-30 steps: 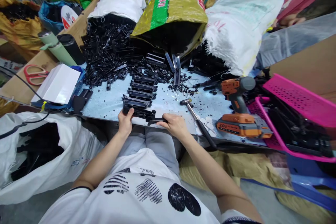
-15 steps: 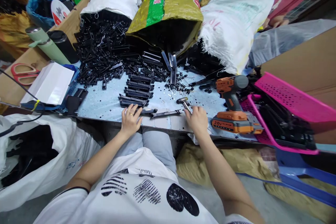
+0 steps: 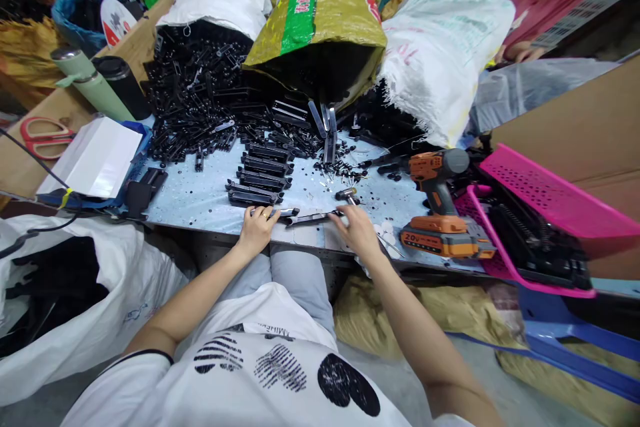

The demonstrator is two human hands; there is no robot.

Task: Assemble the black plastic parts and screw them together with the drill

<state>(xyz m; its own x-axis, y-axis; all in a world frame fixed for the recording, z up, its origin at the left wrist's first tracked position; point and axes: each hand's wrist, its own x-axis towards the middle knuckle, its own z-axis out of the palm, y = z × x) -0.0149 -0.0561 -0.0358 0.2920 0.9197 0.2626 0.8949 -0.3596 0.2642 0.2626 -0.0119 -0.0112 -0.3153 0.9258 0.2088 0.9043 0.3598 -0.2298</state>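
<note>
My left hand (image 3: pixel 257 232) has its fingers curled over the near end of a slim black hinged part (image 3: pixel 289 212) at the table's front edge. The thumb and fingers of my right hand (image 3: pixel 357 232) close on the right end of a second long black piece (image 3: pixel 310 218), which meets or overlaps the first; I cannot tell if they are joined. Just beyond my right hand lies a small hammer (image 3: pixel 346 194), its handle partly hidden by the fingers. A stack of similar black parts (image 3: pixel 260 177) lies in a row beyond my left hand.
An orange cordless drill (image 3: pixel 435 207) stands right of my hand, beside a pink basket (image 3: pixel 560 193) of black parts. Small pins (image 3: pixel 343 170) are scattered mid-table. Heaped black parts (image 3: pixel 200 80) spill from sacks at the back. A screwdriver-like rod (image 3: pixel 391 245) lies near the front edge.
My right hand has let go of the hammer and moved left to the end of the long black piece. My left hand has shifted slightly right, its fingers more curled.
</note>
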